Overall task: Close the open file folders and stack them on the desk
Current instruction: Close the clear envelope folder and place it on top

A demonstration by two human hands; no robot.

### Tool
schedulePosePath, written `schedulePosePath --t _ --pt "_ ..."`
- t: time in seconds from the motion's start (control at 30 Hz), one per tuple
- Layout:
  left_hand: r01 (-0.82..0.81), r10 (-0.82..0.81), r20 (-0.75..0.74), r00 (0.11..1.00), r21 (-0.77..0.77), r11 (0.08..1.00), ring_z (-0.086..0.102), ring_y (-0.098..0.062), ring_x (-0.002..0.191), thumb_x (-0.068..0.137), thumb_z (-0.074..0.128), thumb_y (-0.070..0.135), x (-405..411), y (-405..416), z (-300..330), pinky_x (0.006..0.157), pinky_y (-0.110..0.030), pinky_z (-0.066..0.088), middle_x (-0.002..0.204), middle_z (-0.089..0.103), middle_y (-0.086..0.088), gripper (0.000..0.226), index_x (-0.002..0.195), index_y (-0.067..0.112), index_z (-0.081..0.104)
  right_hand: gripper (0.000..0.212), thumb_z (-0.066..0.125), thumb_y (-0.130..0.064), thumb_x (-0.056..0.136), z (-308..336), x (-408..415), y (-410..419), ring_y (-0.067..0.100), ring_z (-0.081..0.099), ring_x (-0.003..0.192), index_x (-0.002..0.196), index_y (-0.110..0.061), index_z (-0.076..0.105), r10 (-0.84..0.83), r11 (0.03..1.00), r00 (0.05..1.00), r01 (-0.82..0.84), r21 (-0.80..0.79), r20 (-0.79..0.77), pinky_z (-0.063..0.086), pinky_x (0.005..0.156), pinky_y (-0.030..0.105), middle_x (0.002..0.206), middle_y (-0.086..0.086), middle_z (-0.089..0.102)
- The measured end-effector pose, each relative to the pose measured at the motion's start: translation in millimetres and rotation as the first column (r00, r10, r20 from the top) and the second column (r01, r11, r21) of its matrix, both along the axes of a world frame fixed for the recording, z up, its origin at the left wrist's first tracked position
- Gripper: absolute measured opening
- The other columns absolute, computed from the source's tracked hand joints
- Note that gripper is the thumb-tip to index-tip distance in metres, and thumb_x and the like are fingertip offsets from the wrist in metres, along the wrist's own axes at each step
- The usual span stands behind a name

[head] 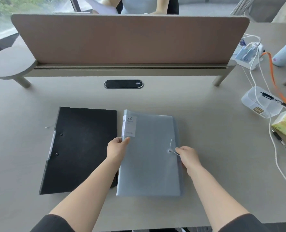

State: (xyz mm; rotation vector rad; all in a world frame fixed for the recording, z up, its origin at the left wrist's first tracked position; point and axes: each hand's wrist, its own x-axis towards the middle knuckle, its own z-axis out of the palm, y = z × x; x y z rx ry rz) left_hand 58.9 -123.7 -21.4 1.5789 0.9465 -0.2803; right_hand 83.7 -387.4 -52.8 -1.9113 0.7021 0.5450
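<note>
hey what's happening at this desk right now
A person is closing up file folders on the desk. The translucent grey folder lies shut in front of them: the left hand pinches its spine edge just below the white label, while the right hand holds the white string at the button clasp, apparently fastening it. The black folder lies closed beside it on the left, not yet stacked.

Even, soft daylight enters from the window [21,12] beyond the surface's far left corner — shadows faint, no harsh glare. Wide-angle distortion bows the divider panel [130,39] and far edge — periphery slightly blurred, centre adequately sharp.
</note>
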Motion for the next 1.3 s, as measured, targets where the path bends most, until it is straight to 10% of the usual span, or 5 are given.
schedulePosePath --t 0.47,0.7,0.9,1.1,1.3 --pt "-0.096 0.065 0.173 0.983 0.181 0.979 0.054 -0.019 0.066 0.079 0.057 0.027 -31 138 67 0.065 -0.034 0.047 0.076 0.063 -0.004 0.025 0.091 0.008 0.069 0.027 0.063 -0.018 0.086 33 8 151 0.022 0.051 0.060 0.064 -0.017 0.047 0.177 0.961 0.981 -0.189 0.201 0.078 0.037 0.058 0.031 0.065 0.008 0.053" --pt "-0.020 -0.027 0.127 0.992 0.350 0.936 0.057 -0.020 0.067 0.070 0.052 0.035 -54 196 55 0.070 -0.049 0.057 0.076 0.065 -0.013 0.032 0.088 0.015 0.069 0.030 0.063 -0.020 0.086 30 -6 210 0.020 0.043 0.059 0.062 -0.018 0.045 0.248 0.958 0.966 -0.256 0.128 0.072 0.031 0.060 0.031 0.059 0.004 0.047" --pt "0.077 -0.105 0.042 0.994 0.424 0.903 0.047 -0.023 0.071 0.084 0.055 0.031 -59 222 41 0.057 -0.031 0.037 0.076 0.051 -0.007 0.016 0.080 0.020 0.066 0.026 0.059 -0.017 0.089 25 -13 234 0.017 0.039 0.056 0.066 -0.016 0.048 0.306 0.951 0.949 -0.309 0.031 0.074 0.029 0.056 0.030 0.060 -0.001 0.047" --pt "0.142 -0.165 0.015 0.986 0.431 0.891 0.052 -0.015 0.087 0.096 0.061 0.030 -58 237 29 0.080 -0.027 0.038 0.109 0.054 -0.012 0.045 0.141 0.028 0.054 0.016 0.055 -0.018 0.092 21 -17 247 0.018 0.044 0.060 0.078 -0.011 0.053 0.353 0.932 0.932 -0.342 -0.117 0.084 0.031 0.054 0.030 0.069 0.001 0.053" --pt "0.162 -0.185 0.023 0.982 0.390 0.906 0.058 -0.022 0.101 0.095 0.063 0.033 -56 243 25 0.088 -0.030 0.042 0.118 0.052 -0.008 0.049 0.142 0.031 0.051 0.012 0.053 -0.023 0.092 19 -18 254 0.025 0.058 0.078 0.094 -0.012 0.058 0.349 0.909 0.935 -0.319 -0.268 0.070 0.043 0.066 0.033 0.092 0.004 0.065"
